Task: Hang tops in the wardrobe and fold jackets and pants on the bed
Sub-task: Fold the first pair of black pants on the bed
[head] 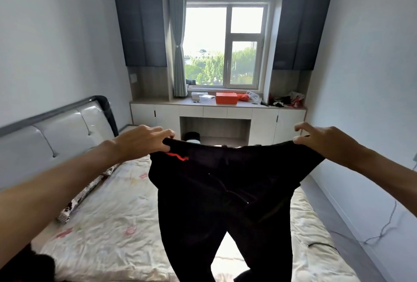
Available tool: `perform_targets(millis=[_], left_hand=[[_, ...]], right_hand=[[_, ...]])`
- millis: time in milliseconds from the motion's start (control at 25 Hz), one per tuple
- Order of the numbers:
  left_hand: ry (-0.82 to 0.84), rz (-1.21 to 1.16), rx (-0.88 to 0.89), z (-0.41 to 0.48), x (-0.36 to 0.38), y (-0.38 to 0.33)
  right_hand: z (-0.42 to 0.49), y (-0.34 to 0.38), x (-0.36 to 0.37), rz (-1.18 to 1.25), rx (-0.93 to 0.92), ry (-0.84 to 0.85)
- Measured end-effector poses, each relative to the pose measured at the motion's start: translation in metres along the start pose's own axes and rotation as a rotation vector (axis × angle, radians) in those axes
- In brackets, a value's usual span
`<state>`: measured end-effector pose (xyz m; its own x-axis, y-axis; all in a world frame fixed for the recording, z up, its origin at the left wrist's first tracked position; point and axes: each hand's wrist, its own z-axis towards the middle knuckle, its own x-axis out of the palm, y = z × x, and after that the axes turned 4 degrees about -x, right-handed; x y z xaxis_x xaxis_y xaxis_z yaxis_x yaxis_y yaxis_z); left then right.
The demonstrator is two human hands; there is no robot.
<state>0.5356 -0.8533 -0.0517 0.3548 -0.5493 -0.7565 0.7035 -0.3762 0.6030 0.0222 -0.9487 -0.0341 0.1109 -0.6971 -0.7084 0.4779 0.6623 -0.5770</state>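
Observation:
A pair of black pants (225, 196) with a red mark near the waistband hangs in the air above the bed (108, 220). My left hand (144, 140) pinches the left end of the waistband. My right hand (320, 139) pinches the right end, and the waistband is stretched wide between them. Both legs hang straight down toward the floral sheet, their ends out of the frame. Another dark garment (29, 266) lies at the bottom left corner of the bed.
A grey padded headboard (56, 132) stands along the left wall, with a patterned pillow (83, 193) beside it. Ahead, a white desk unit (214, 112) under the window carries an orange box (226, 98) and clutter. A cable (383, 229) runs down the right wall.

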Motion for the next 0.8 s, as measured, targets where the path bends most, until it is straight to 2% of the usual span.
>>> perform_targets(millis=[120,200,280,360,440,480,520,600,680,800], left_hand=[[0.211,-0.184,-0.366,-0.002,0.003,0.006],[0.321,-0.317,-0.499,0.007,0.001,0.001],[0.393,-0.454,-0.548,0.015,-0.001,-0.009],[0.442,-0.553,-0.572,0.019,-0.002,-0.019],[0.403,-0.602,-0.617,0.025,-0.009,-0.032],[0.331,-0.662,-0.648,0.031,-0.016,-0.039],[0.247,-0.787,-0.683,0.038,-0.027,-0.045],[0.125,-1.117,-0.695,0.052,-0.054,-0.057],[0.109,-1.336,-0.676,0.064,-0.077,-0.061],[0.122,-1.531,-0.765,0.069,-0.096,-0.066]], right_hand=[[0.003,0.014,0.002,-0.056,-0.205,-0.007],[0.008,0.023,0.013,-0.032,-0.185,0.085],[0.012,0.026,0.026,0.016,0.057,0.190],[0.017,0.029,0.037,0.228,0.480,0.280],[0.032,0.038,0.038,0.531,0.864,0.244],[0.043,0.047,0.034,0.613,0.937,0.209],[0.054,0.061,0.029,0.649,0.905,0.179],[0.075,0.097,0.013,0.729,0.690,0.165],[0.092,0.135,-0.008,0.923,0.501,0.181],[0.107,0.169,-0.020,1.150,0.361,0.254]])
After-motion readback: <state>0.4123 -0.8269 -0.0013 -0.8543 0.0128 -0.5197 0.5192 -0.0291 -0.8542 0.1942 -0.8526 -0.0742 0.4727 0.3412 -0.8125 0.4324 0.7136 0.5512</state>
